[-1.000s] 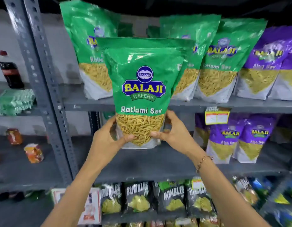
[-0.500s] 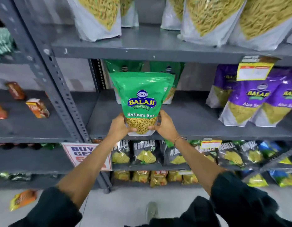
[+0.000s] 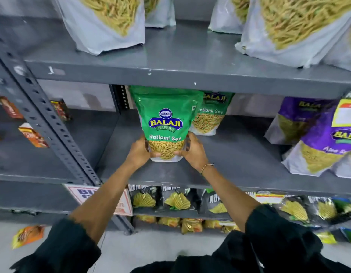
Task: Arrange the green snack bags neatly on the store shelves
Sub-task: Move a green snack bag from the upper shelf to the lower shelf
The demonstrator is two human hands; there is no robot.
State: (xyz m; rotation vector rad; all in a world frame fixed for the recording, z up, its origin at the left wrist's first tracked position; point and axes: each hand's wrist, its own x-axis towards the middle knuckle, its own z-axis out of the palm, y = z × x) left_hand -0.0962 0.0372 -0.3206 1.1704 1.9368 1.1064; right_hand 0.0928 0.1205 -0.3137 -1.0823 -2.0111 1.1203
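Note:
A green Balaji Ratlami Sev bag [image 3: 165,119] stands upright on the grey middle shelf [image 3: 239,154], its base on the shelf surface. My left hand [image 3: 139,150] grips its lower left corner and my right hand [image 3: 192,151] grips its lower right corner. A second green bag [image 3: 210,115] stands just behind it to the right, partly hidden. On the upper shelf [image 3: 190,71] only the bottoms of several more bags [image 3: 103,24] show.
Purple Balaji bags [image 3: 326,140] fill the right end of the middle shelf. A perforated grey upright [image 3: 52,119] stands to the left, with small packets [image 3: 33,134] beyond it. Dark chip bags [image 3: 176,200] line the lower shelf. An orange packet [image 3: 27,235] lies on the floor.
The green bag came down from in front of the upper shelf and went deeper onto the middle shelf, both hands still on it. The view tilted downward.

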